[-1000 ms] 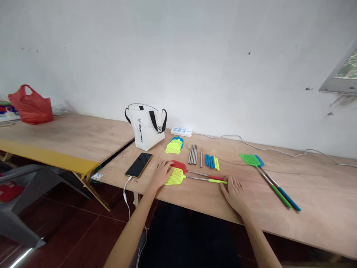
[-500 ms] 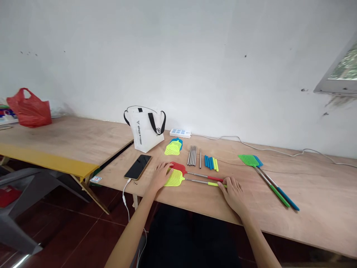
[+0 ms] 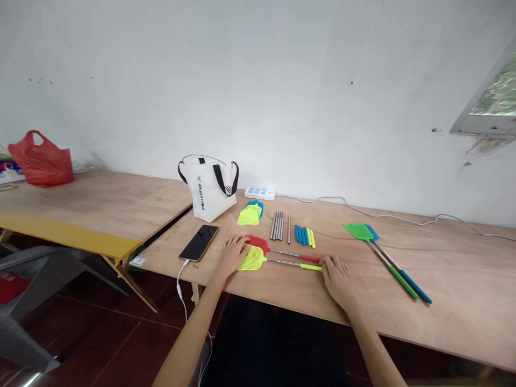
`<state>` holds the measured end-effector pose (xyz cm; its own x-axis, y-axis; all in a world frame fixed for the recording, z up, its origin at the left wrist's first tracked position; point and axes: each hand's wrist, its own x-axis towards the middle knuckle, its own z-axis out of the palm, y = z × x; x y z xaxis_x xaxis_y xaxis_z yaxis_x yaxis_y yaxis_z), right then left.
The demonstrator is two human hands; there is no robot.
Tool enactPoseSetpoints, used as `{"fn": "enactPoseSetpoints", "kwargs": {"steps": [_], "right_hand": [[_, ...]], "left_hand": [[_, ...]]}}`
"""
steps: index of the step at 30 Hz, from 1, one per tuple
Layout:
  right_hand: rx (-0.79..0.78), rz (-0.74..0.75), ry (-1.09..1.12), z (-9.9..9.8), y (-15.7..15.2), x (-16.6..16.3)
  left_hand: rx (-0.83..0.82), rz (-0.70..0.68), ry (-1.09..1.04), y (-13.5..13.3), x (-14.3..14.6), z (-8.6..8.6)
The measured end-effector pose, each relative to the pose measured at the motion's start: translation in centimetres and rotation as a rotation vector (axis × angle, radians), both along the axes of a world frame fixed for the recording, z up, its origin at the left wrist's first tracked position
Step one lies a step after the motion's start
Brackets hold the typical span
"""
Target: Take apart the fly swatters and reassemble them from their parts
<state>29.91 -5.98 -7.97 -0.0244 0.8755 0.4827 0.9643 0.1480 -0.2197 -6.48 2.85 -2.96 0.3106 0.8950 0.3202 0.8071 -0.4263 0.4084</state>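
Note:
A red fly swatter (image 3: 257, 243) and a yellow one (image 3: 252, 258) lie side by side on the table, handles pointing right. My left hand (image 3: 233, 255) rests palm down on the left edges of their mesh heads, fingers stretched out. At the other end, my right hand (image 3: 335, 277) lies palm down against the tips of the red handle (image 3: 309, 258) and yellow handle (image 3: 310, 266); its fingers are slightly bent and partly hidden. Behind the swatters are several metal tubes (image 3: 277, 226), one set apart, with blue grips (image 3: 300, 235) and yellow grips (image 3: 310, 237) beside them.
Loose yellow and blue swatter heads (image 3: 249, 215) are stacked by a white bag (image 3: 212, 191). A phone (image 3: 199, 243) on a cable lies left. Green and blue swatters (image 3: 393, 266) lie right. A power strip (image 3: 260, 193) sits by the wall, a red bag (image 3: 42, 161) on another table.
My right hand has shifted slightly, its thumb drawing back off the yellow handle to the handle tips. The left hand stays on the swatter heads. The view has tilted slightly.

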Motion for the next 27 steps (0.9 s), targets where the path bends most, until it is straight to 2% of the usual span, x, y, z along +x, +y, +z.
{"fn": "enactPoseSetpoints", "kwargs": {"steps": [27], "right_hand": [[0.020, -0.001, -0.042, -0.05, 0.13, 0.11]], "left_hand": [[0.004, 0.016, 0.036, -0.05, 0.07, 0.05]]}}
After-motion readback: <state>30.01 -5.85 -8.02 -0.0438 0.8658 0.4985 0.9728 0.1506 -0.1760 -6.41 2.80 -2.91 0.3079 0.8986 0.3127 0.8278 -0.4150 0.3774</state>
